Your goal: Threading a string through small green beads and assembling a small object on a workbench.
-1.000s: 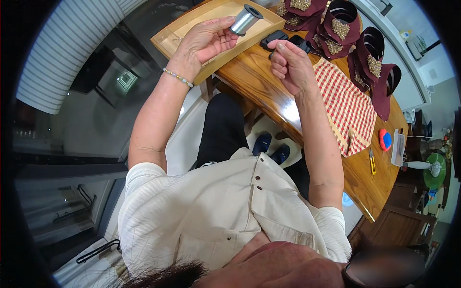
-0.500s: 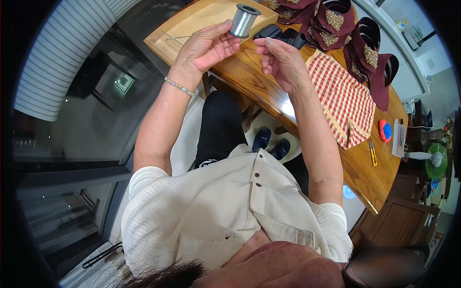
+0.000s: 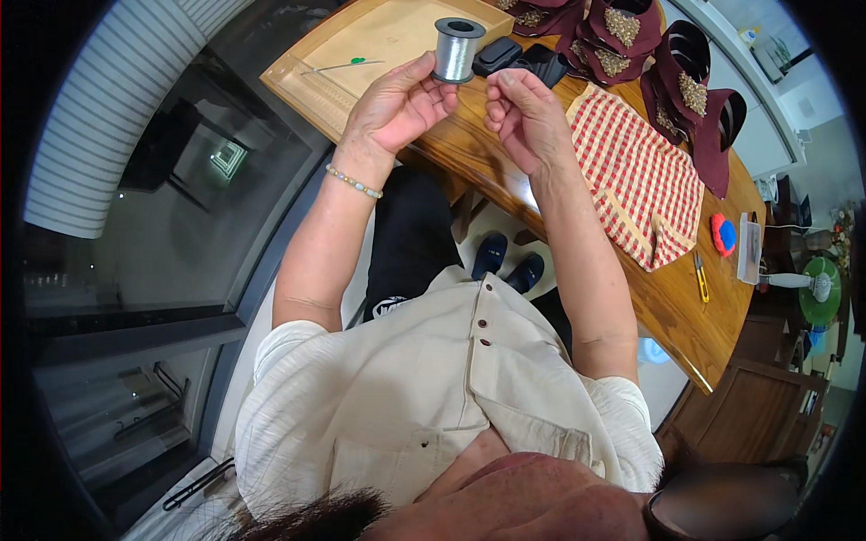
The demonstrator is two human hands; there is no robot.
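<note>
A spool of shiny silvery, clear thread (image 3: 455, 56) with dark end flanges stands upright in my left hand (image 3: 403, 110), gripped by the thumb and fingers at its lower side. Just right of it is my right hand (image 3: 528, 117), closed in a pinch, thumb against forefinger. Whatever lies in that pinch, perhaps a thread end, is too fine to make out. Both hands are raised over the near edge of the wooden table (image 3: 672, 329). Behind the spool sits a dark case (image 3: 497, 57).
A shallow wooden tray (image 3: 290, 97) holds a thin rod and a small green thing (image 3: 358, 60). A red checked cloth (image 3: 636, 171) lies right of my hands. Maroon beaded fabric pieces (image 3: 692, 92), a red-and-blue pincushion (image 3: 724, 236), a yellow cutter (image 3: 701, 278) and a clear box (image 3: 749, 251) lie farther right.
My left hand and the spool have shifted slightly down and to the right in the picture. The small green thing in the tray now shows. My right hand keeps its pinch, its fingers curled more closely.
</note>
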